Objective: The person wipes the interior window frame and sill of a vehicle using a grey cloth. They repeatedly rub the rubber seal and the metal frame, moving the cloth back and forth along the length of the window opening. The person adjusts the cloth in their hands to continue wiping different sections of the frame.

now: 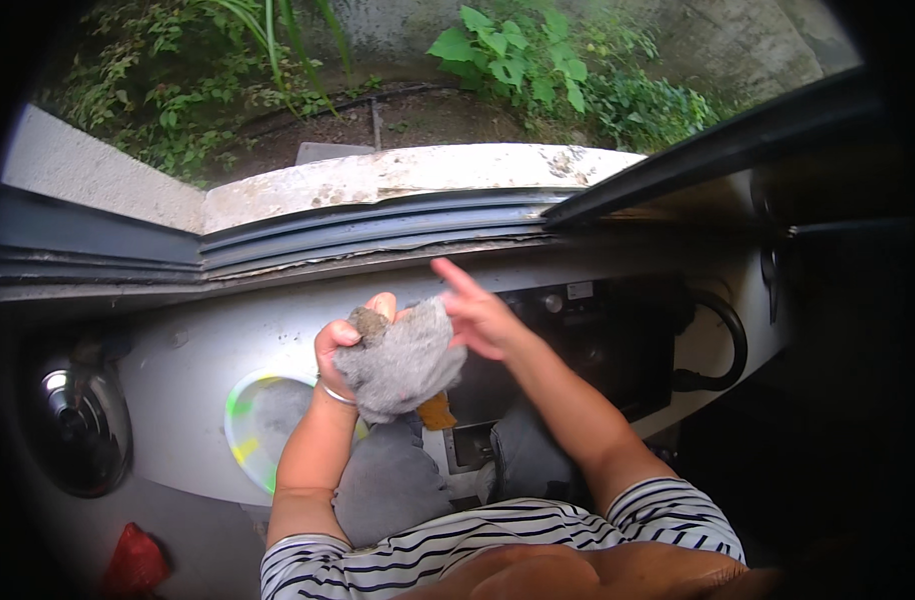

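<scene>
Head view: the left hand (350, 345) grips a bunched grey cloth (403, 362) just below the window sill (398, 175). The right hand (475, 312), fingers spread, touches the cloth's right edge, perhaps pinching it. A steel lid (76, 425) lies far left.

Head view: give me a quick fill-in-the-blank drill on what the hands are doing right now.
1. The left hand grips a crumpled cloth whose colour is ____.
2. The right hand touches the cloth with its fingers ____ rather than clenched.
3. On the left wrist sits a thin ____.
4. Beyond the window sill grow green ____.

Missing words: grey; spread open; bracelet; plants
</scene>
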### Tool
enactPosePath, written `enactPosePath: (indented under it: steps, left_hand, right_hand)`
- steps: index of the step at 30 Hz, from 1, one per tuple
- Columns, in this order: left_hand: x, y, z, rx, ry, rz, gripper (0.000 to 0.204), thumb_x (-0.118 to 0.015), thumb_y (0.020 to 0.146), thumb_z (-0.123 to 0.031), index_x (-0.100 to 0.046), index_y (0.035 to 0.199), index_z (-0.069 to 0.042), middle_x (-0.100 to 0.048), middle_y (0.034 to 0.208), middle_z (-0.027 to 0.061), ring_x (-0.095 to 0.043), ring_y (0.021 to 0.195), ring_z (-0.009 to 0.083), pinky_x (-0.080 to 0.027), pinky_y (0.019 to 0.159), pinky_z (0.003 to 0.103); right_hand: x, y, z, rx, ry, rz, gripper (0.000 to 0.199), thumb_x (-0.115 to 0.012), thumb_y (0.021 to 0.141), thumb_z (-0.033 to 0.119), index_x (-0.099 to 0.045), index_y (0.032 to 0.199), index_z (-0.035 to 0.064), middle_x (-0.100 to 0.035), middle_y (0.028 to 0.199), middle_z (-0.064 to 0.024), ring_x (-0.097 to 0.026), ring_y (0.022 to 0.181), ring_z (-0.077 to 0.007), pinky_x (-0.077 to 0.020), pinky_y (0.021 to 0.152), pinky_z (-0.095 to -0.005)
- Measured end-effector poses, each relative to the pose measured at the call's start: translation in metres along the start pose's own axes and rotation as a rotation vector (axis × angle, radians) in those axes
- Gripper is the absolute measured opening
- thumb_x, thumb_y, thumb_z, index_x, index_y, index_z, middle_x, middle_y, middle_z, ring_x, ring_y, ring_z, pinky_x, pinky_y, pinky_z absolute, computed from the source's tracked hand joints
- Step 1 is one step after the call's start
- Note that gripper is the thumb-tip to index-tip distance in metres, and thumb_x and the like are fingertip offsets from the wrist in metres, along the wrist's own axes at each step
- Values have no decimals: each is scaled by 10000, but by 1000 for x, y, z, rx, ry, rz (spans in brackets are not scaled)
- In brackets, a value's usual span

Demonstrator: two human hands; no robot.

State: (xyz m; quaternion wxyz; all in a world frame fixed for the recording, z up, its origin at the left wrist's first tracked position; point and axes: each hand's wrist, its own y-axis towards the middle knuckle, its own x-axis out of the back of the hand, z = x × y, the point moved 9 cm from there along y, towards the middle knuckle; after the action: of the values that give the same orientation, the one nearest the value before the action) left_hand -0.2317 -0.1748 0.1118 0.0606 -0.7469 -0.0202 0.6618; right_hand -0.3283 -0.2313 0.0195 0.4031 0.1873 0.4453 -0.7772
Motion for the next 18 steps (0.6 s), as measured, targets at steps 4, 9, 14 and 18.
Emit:
enactPosePath:
  steps: [4,9,14,18]
  left_hand:
    - [-7,-9,-24,-85,78,122,354,-577,693,-338,-444,835,-42,-545,866,177,-492,764,258,-427,663,354]
    - [-59,-35,-82,-297,273,146,417,-664,632,-274,-419,860,-24,-568,936,322,-564,827,406,-492,658,487]
    - [-47,-30,-71,-220,425,120,600,-667,537,-248,-472,1005,73,-588,987,285,-593,894,333,-493,783,368]
    - [-36,-53,-115,-429,1105,-30,484,-736,591,-145,-579,1007,47,-612,965,158,-589,896,221,-459,821,330]
  right_hand:
    - [-42,33,-26,-110,-304,289,604,-643,832,65,-383,1377,61,-619,1009,-44,-593,789,-109,-478,675,-245]
    - [-82,-2,30,-47,-439,295,475,-688,810,72,-488,1241,79,-522,684,24,-475,509,-48,-350,422,-196]
    - [-66,21,9,-22,-738,275,248,-759,757,120,-625,959,66,-592,736,4,-535,705,-50,-438,637,-231]
    - [-56,-49,130,574,-1469,-386,297,-758,671,120,-597,905,31,-609,843,-102,-598,718,-228,-494,681,-320]
